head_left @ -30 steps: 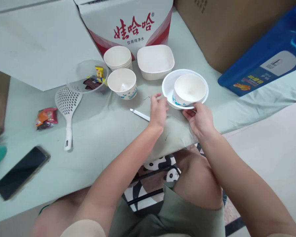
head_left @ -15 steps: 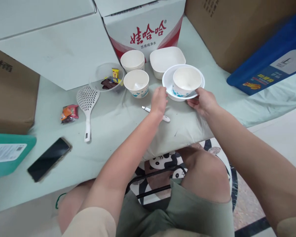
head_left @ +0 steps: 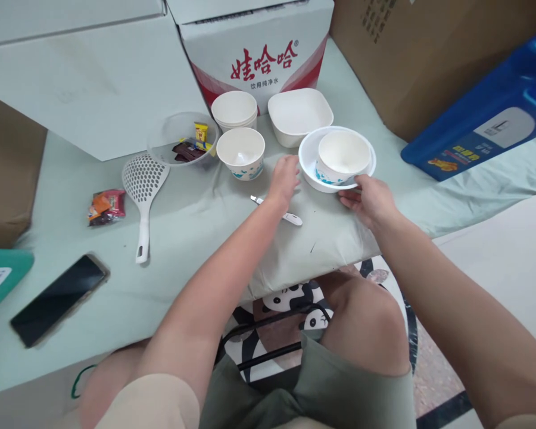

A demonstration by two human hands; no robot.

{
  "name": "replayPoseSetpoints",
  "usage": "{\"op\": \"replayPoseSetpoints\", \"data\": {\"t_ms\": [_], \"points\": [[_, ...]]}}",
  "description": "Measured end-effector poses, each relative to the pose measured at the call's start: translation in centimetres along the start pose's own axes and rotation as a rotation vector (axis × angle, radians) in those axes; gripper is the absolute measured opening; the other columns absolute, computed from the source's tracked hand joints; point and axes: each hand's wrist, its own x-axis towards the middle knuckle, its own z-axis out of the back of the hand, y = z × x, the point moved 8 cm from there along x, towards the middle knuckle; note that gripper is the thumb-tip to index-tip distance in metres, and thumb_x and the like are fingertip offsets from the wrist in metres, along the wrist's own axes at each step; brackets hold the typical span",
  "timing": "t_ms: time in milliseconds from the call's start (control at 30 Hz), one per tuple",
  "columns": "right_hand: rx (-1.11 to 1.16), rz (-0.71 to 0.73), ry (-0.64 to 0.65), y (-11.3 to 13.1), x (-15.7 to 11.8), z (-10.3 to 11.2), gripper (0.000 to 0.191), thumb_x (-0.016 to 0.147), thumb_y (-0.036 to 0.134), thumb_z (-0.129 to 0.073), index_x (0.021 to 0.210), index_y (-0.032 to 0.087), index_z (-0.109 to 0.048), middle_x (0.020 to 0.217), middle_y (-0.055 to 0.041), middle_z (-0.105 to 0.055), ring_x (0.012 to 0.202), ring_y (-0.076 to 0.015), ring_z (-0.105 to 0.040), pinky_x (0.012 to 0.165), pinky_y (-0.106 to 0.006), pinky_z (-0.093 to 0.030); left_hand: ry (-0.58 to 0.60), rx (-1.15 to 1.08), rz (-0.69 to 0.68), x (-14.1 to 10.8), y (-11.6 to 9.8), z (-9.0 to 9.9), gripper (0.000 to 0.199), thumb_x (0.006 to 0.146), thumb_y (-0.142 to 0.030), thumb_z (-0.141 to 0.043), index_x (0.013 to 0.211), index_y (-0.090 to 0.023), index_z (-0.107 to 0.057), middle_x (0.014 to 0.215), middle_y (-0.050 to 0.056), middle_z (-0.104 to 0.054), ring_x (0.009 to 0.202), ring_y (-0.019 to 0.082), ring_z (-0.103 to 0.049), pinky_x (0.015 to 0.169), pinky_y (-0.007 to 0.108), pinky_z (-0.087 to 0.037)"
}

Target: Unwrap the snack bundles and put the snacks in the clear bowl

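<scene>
My right hand (head_left: 371, 199) pinches the near right rim of a white bowl (head_left: 308, 154). Inside that bowl sits a paper cup (head_left: 343, 152) with a blue print. Just left of the bowl, my left hand (head_left: 284, 179) is slightly apart from its rim, fingers loosely bent and holding nothing. Under my left wrist lies a slim white-handled tool (head_left: 293, 219) with a metal tip; its middle is hidden. Another paper cup (head_left: 241, 154), with something clear or shiny inside, stands left of my left hand. Behind it is a stack of paper cups (head_left: 234, 111).
A squarish white container (head_left: 300, 113) stands before a printed carton (head_left: 259, 59). At left are a clear bowl (head_left: 161, 143) with wrapped snacks, a slotted skimmer (head_left: 143, 202), snack packets (head_left: 107, 207) and a phone (head_left: 60, 298). A blue bottle (head_left: 477, 119) leans at right.
My left hand has come away from the bowl's left rim. The right hand stays on the bowl with the cup in it. The view has shifted slightly.
</scene>
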Motion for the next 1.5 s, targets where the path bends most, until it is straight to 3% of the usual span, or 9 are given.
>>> {"op": "replayPoseSetpoints", "data": {"t_ms": [167, 267, 400, 500, 700, 867, 1000, 1200, 1500], "points": [[0.044, -0.036, 0.17, -2.2, -1.1, -2.4, 0.011, 0.092, 0.024, -0.061, 0.083, 0.019, -0.059, 0.079, -0.0011, -0.066, 0.069, -0.0117, -0.07, 0.068, -0.024, -0.063, -0.059, -0.023, -0.043, -2.1, -0.1, 2.2, 0.018, 0.103, -0.036, -0.045, 0.108, -0.025, -0.058, 0.132, 0.006, -0.066, 0.124, 0.016, -0.066, 0.097, 0.029, -0.053], [-0.035, 0.037, 0.112, -2.4, -1.3, -1.8, 0.021, 0.093, 0.038, -0.062, 0.083, 0.021, -0.055, 0.082, -0.0002, -0.06, 0.072, -0.0141, -0.067, 0.065, -0.028, -0.061, -0.106, -0.025, -0.071, -3.8, 0.0, 4.3, 0.019, 0.098, -0.038, -0.052, 0.11, -0.024, -0.058, 0.13, 0.007, -0.066, 0.125, 0.019, -0.066, 0.097, 0.03, -0.053], [-0.298, 0.345, -0.112, 1.2, -2.0, 0.0, 0.023, 0.087, 0.036, -0.066, 0.083, 0.024, -0.047, 0.082, 0.001, -0.054, 0.08, -0.0172, -0.061, 0.07, -0.032, -0.054, -0.072, -0.032, -0.107, -6.7, -0.1, 6.6, 0.024, 0.089, -0.038, -0.062, 0.107, -0.023, -0.061, 0.114, 0.005, -0.066, 0.111, 0.019, -0.068, 0.092, 0.029, -0.052], [-0.578, 0.569, -0.131, 5.2, -2.9, -1.6, 0.02, 0.084, 0.026, -0.066, 0.088, 0.025, -0.046, 0.082, 0.001, -0.055, 0.09, -0.0213, -0.062, 0.089, -0.041, -0.05, -0.065, -0.031, -0.095, -8.9, 0.3, 8.6, 0.016, 0.088, -0.034, -0.061, 0.099, -0.023, -0.063, 0.103, 0.003, -0.065, 0.101, 0.016, -0.069, 0.088, 0.027, -0.051], [-0.965, 0.537, -0.097, 8.0, -2.7, -4.4, 0.034, 0.068, 0.005, -0.065, 0.086, 0.026, -0.043, 0.069, 0.0023, -0.053, 0.088, -0.025, -0.058, 0.09, -0.044, -0.045, -0.083, -0.115, -0.08, -12.3, 1.5, 13.0, 0.019, 0.085, -0.038, -0.064, 0.094, -0.022, -0.062, 0.097, 0.0, -0.064, 0.097, 0.015, -0.07, 0.088, 0.027, -0.05], [-0.777, 0.645, -0.239, 11.3, -3.7, -5.0, 0.028, 0.073, -0.001, -0.057, 0.08, 0.024, -0.046, 0.065, 0.0059, -0.047, 0.058, -0.0126, -0.049, 0.071, -0.037, -0.045, -0.083, -0.244, -0.057, -12.0, 2.3, 14.9, 0.023, 0.08, -0.04, -0.067, 0.09, -0.021, -0.061, 0.09, -0.001, -0.063, 0.091, 0.015, -0.071, 0.088, 0.027, -0.05], [-0.507, 0.662, -0.16, 14.2, -3.9, -11.2, 0.029, 0.082, -0.005, -0.046, 0.079, 0.025, -0.043, 0.063, 0.0073, -0.043, 0.041, -0.0088, -0.041, 0.05, -0.03, -0.038, -0.043, -0.421, -0.016, -10.5, 2.4, 14.6, 0.024, 0.079, -0.042, -0.067, 0.089, -0.021, -0.06, 0.088, -0.002, -0.063, 0.085, 0.014, -0.07, 0.085, 0.028, -0.05], [-0.534, 0.603, 0.054, 14.9, -1.9, -24.0, 0.021, 0.101, 0.005, -0.041, 0.116, 0.017, -0.05, 0.082, 0.0047, -0.053, 0.051, -0.0033, -0.05, 0.058, -0.023, -0.05, -0.008, -0.493, 0.092, -11.3, 3.5, 15.3, 0.033, 0.07, -0.044, -0.077, 0.088, -0.02, -0.063, 0.087, -0.002, -0.064, 0.086, 0.015, -0.069, 0.085, 0.028, -0.049], [-0.854, 0.608, 0.017, 13.6, 0.4, -28.1, 0.04, 0.101, 0.009, -0.047, 0.14, 0.01, -0.052, 0.126, -0.0153, -0.06, 0.089, -0.0138, -0.063, 0.083, -0.048, -0.056, 0.01, -0.557, 0.081, -11.9, 2.9, 16.6, 0.036, 0.069, -0.049, -0.08, 0.086, -0.02, -0.066, 0.087, -0.001, -0.065, 0.087, 0.016, -0.07, 0.087, 0.029, -0.049]]}}
